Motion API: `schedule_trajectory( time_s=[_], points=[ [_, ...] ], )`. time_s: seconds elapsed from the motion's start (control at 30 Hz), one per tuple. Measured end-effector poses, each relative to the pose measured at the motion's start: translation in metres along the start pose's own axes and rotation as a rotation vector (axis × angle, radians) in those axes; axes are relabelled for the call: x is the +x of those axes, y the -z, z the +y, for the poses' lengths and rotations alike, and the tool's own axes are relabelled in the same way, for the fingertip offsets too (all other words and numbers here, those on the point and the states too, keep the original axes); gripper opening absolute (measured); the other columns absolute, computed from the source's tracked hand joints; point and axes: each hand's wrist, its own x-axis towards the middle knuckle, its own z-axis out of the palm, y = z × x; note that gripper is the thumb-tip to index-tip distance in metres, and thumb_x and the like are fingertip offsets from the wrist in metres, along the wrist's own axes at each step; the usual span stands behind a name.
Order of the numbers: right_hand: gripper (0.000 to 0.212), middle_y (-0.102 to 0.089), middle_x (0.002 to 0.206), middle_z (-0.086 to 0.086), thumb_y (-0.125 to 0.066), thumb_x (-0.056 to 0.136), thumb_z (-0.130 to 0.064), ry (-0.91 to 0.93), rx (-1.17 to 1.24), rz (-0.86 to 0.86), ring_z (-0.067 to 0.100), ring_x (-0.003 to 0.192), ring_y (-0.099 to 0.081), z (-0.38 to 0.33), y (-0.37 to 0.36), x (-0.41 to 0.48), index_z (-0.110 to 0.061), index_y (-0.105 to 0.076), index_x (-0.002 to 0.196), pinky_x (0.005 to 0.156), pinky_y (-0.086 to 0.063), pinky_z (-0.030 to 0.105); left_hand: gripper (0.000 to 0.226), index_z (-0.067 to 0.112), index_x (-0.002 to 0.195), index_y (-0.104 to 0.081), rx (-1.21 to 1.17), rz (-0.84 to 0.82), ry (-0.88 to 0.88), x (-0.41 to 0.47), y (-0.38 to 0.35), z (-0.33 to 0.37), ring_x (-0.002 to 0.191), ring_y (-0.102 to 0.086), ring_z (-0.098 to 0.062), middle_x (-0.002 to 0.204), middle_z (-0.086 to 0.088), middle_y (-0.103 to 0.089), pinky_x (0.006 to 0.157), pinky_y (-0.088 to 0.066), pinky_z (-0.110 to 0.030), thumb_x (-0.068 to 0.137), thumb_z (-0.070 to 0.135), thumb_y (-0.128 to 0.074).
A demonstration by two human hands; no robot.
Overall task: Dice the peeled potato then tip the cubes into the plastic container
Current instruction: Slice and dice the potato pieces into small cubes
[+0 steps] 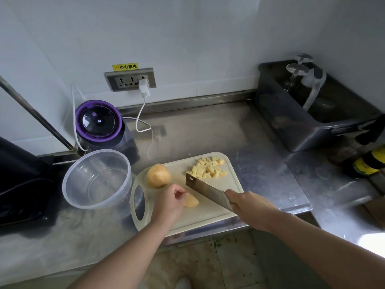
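While your left hand point(171, 198) curls its fingertips on the potato wedge point(191, 202), your right hand point(246, 203) grips the cleaver point(205, 188) just right of it, blade slanting away leftward; the wedge lies between both hands on the cutting board point(208, 215); the plastic container point(96, 178) stands left.

Single head-worn view, wide-angle. Looks forward and steeply down from above the near edge of the steel surface point(208, 130). Faces the white wall point(187, 34); socket panel point(130, 79) sits upper left of centre. Close range: both forearms enter from the bottom edge, with the left hand point(169, 202) and right hand point(248, 205) just below centre over the cutting board point(205, 215). Floor tiles point(198, 263) show at the bottom, under the surface's front lip. Straight edges bow toward the frame borders.
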Motion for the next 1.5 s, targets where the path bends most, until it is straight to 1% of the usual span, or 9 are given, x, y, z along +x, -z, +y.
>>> schedule_trajectory(
  time_s=[0.13,0.27,0.37,0.5,0.7,1.07,1.23,1.37,1.5],
  points=[
    [0.051,-0.061,0.102,-0.003,-0.043,0.101,-0.006,0.051,-0.161,0.034,0.012,0.073,-0.06,0.007,0.005,-0.008,-0.03,-0.033,0.145,0.059,-0.05,0.022,0.005,0.023,0.095,-0.063,0.015,0.209,-0.326,0.001,0.024,0.026,0.081,-0.057,0.002,0.087,0.017,-0.059,0.065,-0.044,-0.008,0.091,0.021,-0.061],
    [0.064,-0.057,0.113,-0.001,-0.048,0.09,0.005,0.12,-0.271,0.137,0.02,0.069,-0.053,0.01,-0.001,-0.009,-0.026,-0.036,0.145,0.061,-0.049,0.031,0.024,0.029,0.116,-0.066,0.281,-0.326,-0.586,0.02,0.017,0.059,0.112,-0.051,-0.001,0.119,0.016,-0.058,0.099,-0.039,-0.021,0.095,0.029,-0.055],
    [0.067,-0.059,0.079,-0.005,-0.08,0.052,0.004,0.155,-0.362,0.288,0.016,0.042,-0.034,0.015,-0.009,-0.006,-0.023,-0.066,0.111,0.037,-0.032,0.025,0.025,0.031,0.117,-0.067,0.429,-0.587,-0.574,0.027,-0.007,0.068,0.112,-0.052,-0.006,0.118,0.013,-0.061,0.101,-0.04,-0.031,0.096,0.032,-0.053],
    [0.059,-0.063,0.087,-0.003,-0.073,0.061,0.008,0.147,-0.359,0.276,0.016,0.046,-0.037,0.024,-0.018,-0.007,-0.02,-0.066,0.112,0.041,-0.032,0.025,0.022,0.023,0.109,-0.071,0.471,-0.614,-0.527,0.036,-0.016,0.065,0.1,-0.057,-0.011,0.108,0.008,-0.065,0.091,-0.045,-0.032,0.096,0.028,-0.053],
    [0.07,-0.058,0.062,-0.009,-0.08,0.017,0.006,0.179,-0.374,0.343,0.012,0.03,-0.038,0.031,-0.007,-0.017,-0.027,-0.074,0.079,0.036,-0.014,0.02,0.023,0.026,0.111,-0.071,0.397,-0.672,-0.444,0.047,-0.013,0.057,0.1,-0.058,-0.004,0.11,0.014,-0.066,0.093,-0.045,-0.024,0.091,0.032,-0.063],
    [0.065,-0.058,0.063,-0.008,-0.082,0.024,0.002,0.205,-0.426,0.28,0.014,0.032,-0.042,0.048,0.0,-0.023,-0.03,-0.073,0.08,0.037,-0.019,0.019,0.024,0.02,0.116,-0.069,0.522,-0.55,-0.504,0.05,-0.028,0.048,0.11,-0.056,-0.015,0.12,0.004,-0.063,0.095,-0.043,-0.027,0.094,0.018,-0.059],
    [0.062,-0.061,0.107,-0.003,-0.061,0.076,0.005,0.194,-0.383,0.254,0.025,0.068,-0.059,0.053,0.003,-0.027,-0.031,-0.058,0.127,0.056,-0.036,0.029,0.025,0.019,0.116,-0.068,0.383,-0.333,-0.368,0.055,-0.017,0.048,0.102,-0.061,-0.013,0.117,0.002,-0.066,0.084,-0.043,-0.019,0.092,0.016,-0.062],
    [0.07,-0.061,0.075,-0.01,-0.086,0.037,0.0,0.217,-0.437,0.314,0.014,0.038,-0.033,0.058,-0.004,-0.025,-0.034,-0.071,0.096,0.036,-0.027,0.022,0.033,0.024,0.121,-0.065,0.494,-0.483,-0.28,0.06,-0.002,0.045,0.102,-0.061,-0.011,0.123,0.005,-0.063,0.087,-0.046,-0.022,0.089,0.017,-0.066],
    [0.064,-0.062,0.078,-0.01,-0.085,0.046,-0.001,0.234,-0.44,0.293,0.017,0.039,-0.044,0.064,-0.005,-0.024,-0.034,-0.068,0.098,0.036,-0.042,0.026,0.046,0.023,0.132,-0.056,0.544,-0.599,-0.243,0.06,-0.009,0.046,0.111,-0.058,-0.014,0.134,0.003,-0.054,0.091,-0.043,-0.021,0.088,0.018,-0.068]
  ],
)
